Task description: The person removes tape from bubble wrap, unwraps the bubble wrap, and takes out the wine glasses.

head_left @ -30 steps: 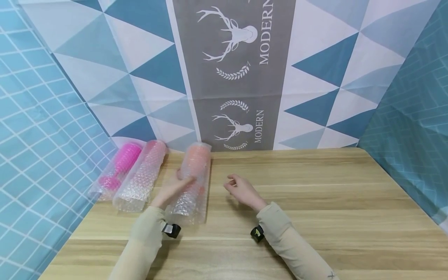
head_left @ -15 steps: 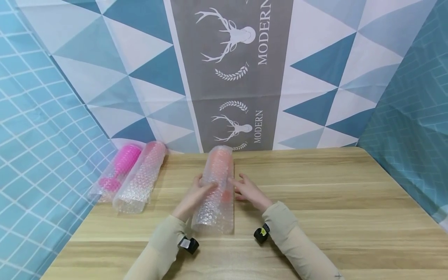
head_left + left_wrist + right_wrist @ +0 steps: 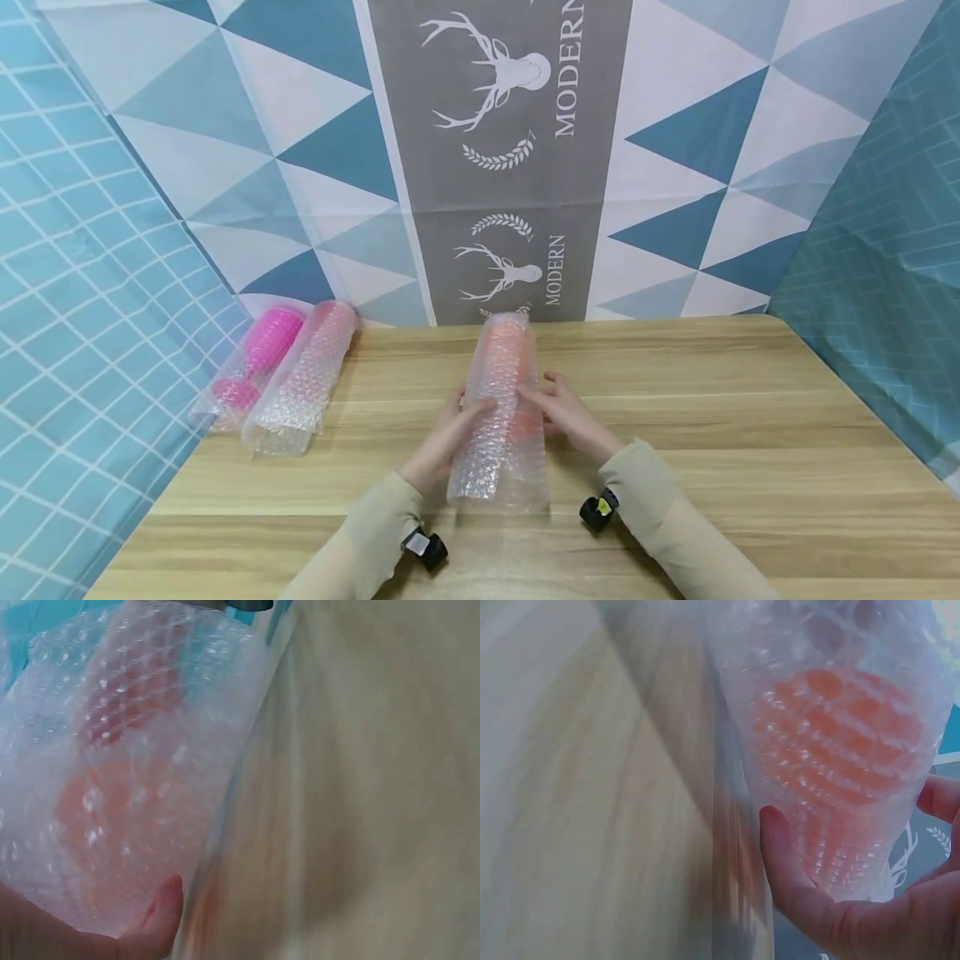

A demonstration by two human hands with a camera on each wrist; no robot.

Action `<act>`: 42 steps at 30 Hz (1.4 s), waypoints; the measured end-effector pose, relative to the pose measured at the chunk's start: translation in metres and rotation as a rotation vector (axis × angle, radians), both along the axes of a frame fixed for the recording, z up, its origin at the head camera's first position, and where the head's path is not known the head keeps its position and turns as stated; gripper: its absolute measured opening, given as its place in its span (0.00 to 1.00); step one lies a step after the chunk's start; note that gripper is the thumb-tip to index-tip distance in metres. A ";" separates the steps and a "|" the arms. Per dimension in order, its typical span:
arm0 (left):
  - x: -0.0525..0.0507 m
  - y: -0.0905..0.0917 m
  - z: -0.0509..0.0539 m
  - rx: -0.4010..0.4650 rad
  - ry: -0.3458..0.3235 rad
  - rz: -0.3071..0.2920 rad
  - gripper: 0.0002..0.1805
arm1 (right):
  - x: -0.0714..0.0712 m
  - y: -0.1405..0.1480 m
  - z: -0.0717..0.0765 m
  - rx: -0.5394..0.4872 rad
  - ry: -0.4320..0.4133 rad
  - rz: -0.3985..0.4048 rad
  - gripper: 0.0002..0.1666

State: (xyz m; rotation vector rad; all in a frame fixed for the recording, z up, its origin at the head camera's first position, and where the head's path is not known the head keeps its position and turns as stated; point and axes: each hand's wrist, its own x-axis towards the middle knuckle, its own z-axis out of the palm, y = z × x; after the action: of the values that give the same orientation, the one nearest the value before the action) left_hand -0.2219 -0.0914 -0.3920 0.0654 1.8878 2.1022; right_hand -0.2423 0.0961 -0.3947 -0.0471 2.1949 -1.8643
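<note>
A bubble-wrapped roll [image 3: 498,367] with a coral-orange item inside lies lengthwise between my hands at mid-table. Its orange part shows blurrily through the film in the left wrist view, and the right wrist view shows a rounded orange end [image 3: 840,735] under the bubbles. My left hand [image 3: 450,437] grips the roll's left side, thumb over the top and most fingers hidden behind it. From the right, my right hand [image 3: 573,417] holds the opposite side, its thumb [image 3: 780,847] against the wrap. What exactly the wrapped item is cannot be made out.
On the left of the wooden table [image 3: 712,467], a bubble-wrapped bright pink item [image 3: 258,358] lies beside a second wrapped roll [image 3: 303,383] with pinkish contents. A patterned cloth wall [image 3: 495,192] rises at the back edge, with blue cloth walls on both sides.
My left hand has carried the orange wrapped roll rightward, away from the other two, to the table's middle. My right hand, apart from it at first, now holds its right side.
</note>
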 end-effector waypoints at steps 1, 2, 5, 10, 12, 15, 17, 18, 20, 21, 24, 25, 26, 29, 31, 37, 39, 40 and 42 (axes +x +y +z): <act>0.002 0.002 -0.001 0.021 -0.007 -0.012 0.41 | 0.001 0.003 0.000 -0.008 -0.007 -0.004 0.51; 0.004 0.003 -0.001 0.035 -0.019 -0.021 0.41 | 0.002 0.006 0.000 -0.017 -0.012 -0.002 0.51; 0.010 0.009 -0.003 0.072 -0.041 -0.056 0.39 | 0.007 0.014 0.002 -0.060 -0.038 -0.002 0.51; 0.019 0.017 -0.005 0.086 -0.052 -0.091 0.39 | 0.017 0.024 0.004 -0.120 -0.059 0.013 0.46; 0.021 0.019 -0.007 0.082 -0.051 -0.106 0.39 | 0.021 0.027 0.004 -0.119 -0.052 0.020 0.44; 0.024 0.019 -0.007 0.050 -0.045 -0.152 0.39 | 0.026 0.031 0.003 -0.109 -0.041 0.026 0.44; 0.025 0.019 -0.006 -0.009 -0.022 -0.189 0.39 | 0.029 0.035 0.003 -0.100 -0.034 0.029 0.45; 0.025 0.018 -0.005 -0.040 -0.012 -0.209 0.39 | 0.030 0.036 0.003 -0.104 -0.035 0.031 0.45; 0.025 0.018 -0.004 -0.111 0.016 -0.244 0.39 | 0.033 0.040 0.003 -0.095 -0.030 0.034 0.46; 0.025 0.017 -0.004 -0.145 0.031 -0.254 0.38 | 0.034 0.041 0.003 -0.103 -0.035 0.033 0.46; 0.026 0.017 -0.005 -0.209 0.046 -0.269 0.36 | 0.039 0.044 0.002 -0.101 -0.027 0.037 0.46; 0.026 0.017 -0.005 -0.224 0.051 -0.270 0.35 | 0.040 0.045 0.002 -0.092 -0.021 0.038 0.46; 0.027 0.017 -0.005 -0.237 0.055 -0.270 0.35 | 0.041 0.045 0.001 -0.102 -0.027 0.034 0.46; 0.029 0.018 -0.006 -0.231 0.049 -0.283 0.37 | 0.046 0.044 0.001 -0.094 -0.029 0.007 0.47; 0.031 0.017 -0.006 -0.220 0.039 -0.292 0.40 | 0.048 0.043 0.001 -0.079 -0.032 -0.007 0.48; 0.025 0.013 0.003 -0.314 0.093 -0.277 0.47 | 0.048 0.038 -0.002 -0.031 -0.026 -0.025 0.51; 0.018 0.015 0.010 -0.361 0.151 -0.243 0.45 | 0.047 0.038 -0.002 -0.026 -0.016 -0.034 0.51; 0.013 0.017 0.013 -0.385 0.188 -0.213 0.45 | 0.046 0.038 -0.001 -0.038 -0.023 -0.039 0.51; 0.004 0.023 0.020 -0.454 0.298 -0.149 0.41 | 0.046 0.038 0.000 -0.047 -0.017 -0.043 0.51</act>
State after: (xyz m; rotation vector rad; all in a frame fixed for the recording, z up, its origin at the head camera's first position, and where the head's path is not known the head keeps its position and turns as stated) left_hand -0.2183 -0.0682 -0.3718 0.4208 2.4051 1.5930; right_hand -0.1965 0.1340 -0.3950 0.0067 2.1570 -1.9323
